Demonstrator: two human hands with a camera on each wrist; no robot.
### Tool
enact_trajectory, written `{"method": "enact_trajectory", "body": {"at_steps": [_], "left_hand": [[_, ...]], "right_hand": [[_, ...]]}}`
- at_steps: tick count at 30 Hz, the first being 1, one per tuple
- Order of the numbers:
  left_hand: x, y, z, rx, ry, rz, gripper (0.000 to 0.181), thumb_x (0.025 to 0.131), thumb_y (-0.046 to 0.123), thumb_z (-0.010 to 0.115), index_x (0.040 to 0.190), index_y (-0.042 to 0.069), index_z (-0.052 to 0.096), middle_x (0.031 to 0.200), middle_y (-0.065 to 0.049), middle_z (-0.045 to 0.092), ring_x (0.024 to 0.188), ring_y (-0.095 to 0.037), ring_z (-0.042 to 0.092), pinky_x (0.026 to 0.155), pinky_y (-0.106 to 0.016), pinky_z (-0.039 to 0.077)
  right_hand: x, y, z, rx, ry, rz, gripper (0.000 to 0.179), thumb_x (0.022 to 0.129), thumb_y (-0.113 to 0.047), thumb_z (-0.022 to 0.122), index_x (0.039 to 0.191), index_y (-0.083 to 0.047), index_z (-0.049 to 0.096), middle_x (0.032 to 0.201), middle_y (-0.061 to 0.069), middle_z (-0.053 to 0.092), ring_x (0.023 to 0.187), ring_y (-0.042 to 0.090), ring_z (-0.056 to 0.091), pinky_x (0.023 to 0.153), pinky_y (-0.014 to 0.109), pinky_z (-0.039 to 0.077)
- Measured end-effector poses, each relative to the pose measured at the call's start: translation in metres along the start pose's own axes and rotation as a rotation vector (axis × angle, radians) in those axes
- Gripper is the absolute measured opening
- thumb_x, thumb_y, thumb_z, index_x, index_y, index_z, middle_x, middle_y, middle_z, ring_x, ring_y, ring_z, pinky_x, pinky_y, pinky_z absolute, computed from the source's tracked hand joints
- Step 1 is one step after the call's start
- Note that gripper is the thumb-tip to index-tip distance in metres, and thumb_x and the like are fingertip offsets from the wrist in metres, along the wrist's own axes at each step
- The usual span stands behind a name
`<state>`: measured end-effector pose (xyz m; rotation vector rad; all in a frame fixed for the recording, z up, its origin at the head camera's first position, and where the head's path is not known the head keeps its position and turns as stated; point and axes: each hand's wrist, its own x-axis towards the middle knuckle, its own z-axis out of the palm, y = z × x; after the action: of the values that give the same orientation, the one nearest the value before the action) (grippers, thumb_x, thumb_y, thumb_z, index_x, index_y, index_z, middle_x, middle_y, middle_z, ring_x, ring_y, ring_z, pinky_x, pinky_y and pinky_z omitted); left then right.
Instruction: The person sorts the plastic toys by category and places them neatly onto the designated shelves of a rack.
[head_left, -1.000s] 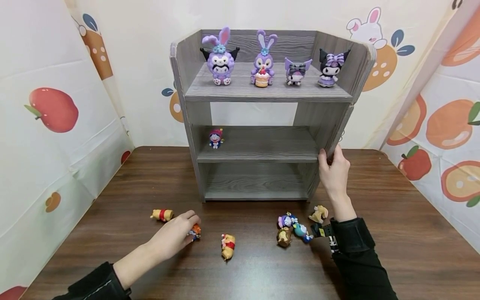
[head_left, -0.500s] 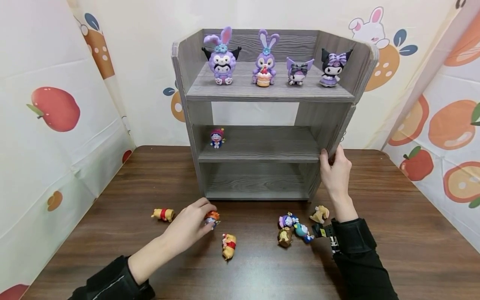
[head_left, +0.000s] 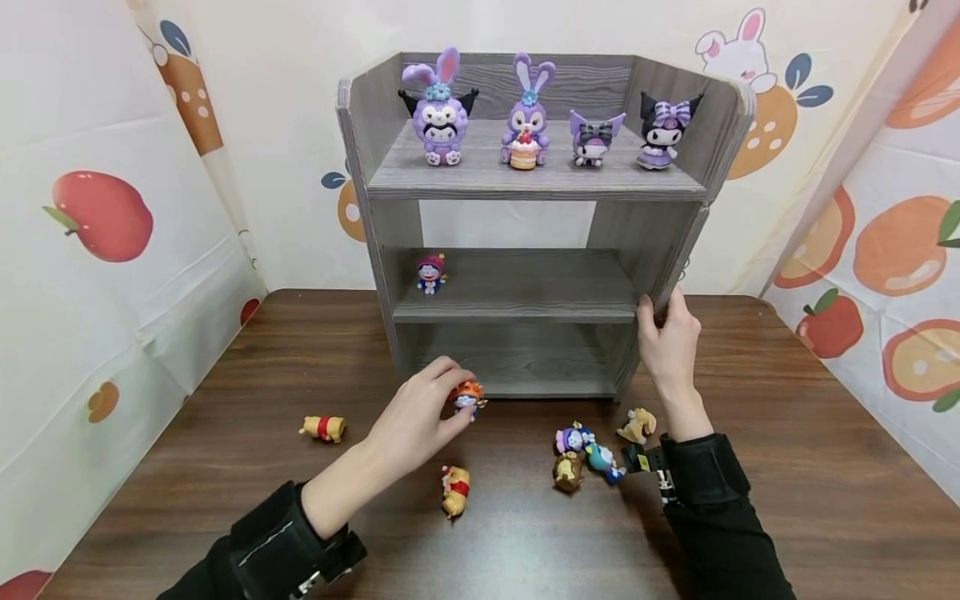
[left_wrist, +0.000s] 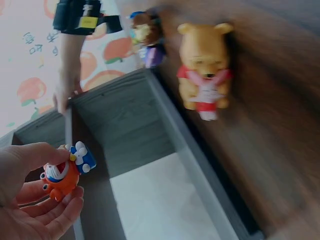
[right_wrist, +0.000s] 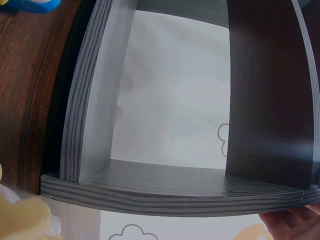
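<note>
My left hand [head_left: 427, 406] pinches a small Doraemon figurine [left_wrist: 66, 171] with an orange crab-like hood and a blue body, between thumb and fingers. In the head view it is in front of the grey shelf unit's lowest level. My right hand [head_left: 669, 343] grips the right side panel of the shelf unit [head_left: 517, 315]. A Doraemon figurine in a pink hat [head_left: 431, 274] stands at the left end of the middle shelf. On the top shelf stand a purple rabbit figurine in a mask [head_left: 440, 125], another rabbit with a cake [head_left: 525, 125] and two Kuromi figurines [head_left: 661, 137].
On the table [head_left: 525, 533] lie a Winnie-the-Pooh figurine [head_left: 324, 428] at left and another Pooh figurine [head_left: 455, 490] nearer the middle. Several small figurines [head_left: 568, 472] cluster before the right hand, with a tan one [head_left: 637, 425] beside them. Fruit-printed cloth [head_left: 892, 292] hangs around the table.
My left hand has carried the orange-hooded Doraemon figurine to the right and up from the table toward the shelf unit. The right hand stays on the side panel.
</note>
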<state>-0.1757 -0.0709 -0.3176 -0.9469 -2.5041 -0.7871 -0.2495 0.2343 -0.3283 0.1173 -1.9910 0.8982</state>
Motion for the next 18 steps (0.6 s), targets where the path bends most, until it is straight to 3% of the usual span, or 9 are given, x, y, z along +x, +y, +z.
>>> {"method": "enact_trajectory", "body": {"at_steps": [18], "left_hand": [[0.068,0.015,-0.004,-0.086,0.214,0.023,0.026,0.074,0.004,0.066,0.099,-0.003,0.062,0.093,-0.009,0.054,0.077,-0.014,0.053,0.067,-0.023,0.045]], "right_hand": [[0.001,-0.001,0.001,-0.011,-0.001,0.021,0.024,0.087,-0.009,0.048,0.102,0.008,0.054,0.063,0.015,0.054,0.049,0.004,0.04,0.046,0.014,0.029]]}}
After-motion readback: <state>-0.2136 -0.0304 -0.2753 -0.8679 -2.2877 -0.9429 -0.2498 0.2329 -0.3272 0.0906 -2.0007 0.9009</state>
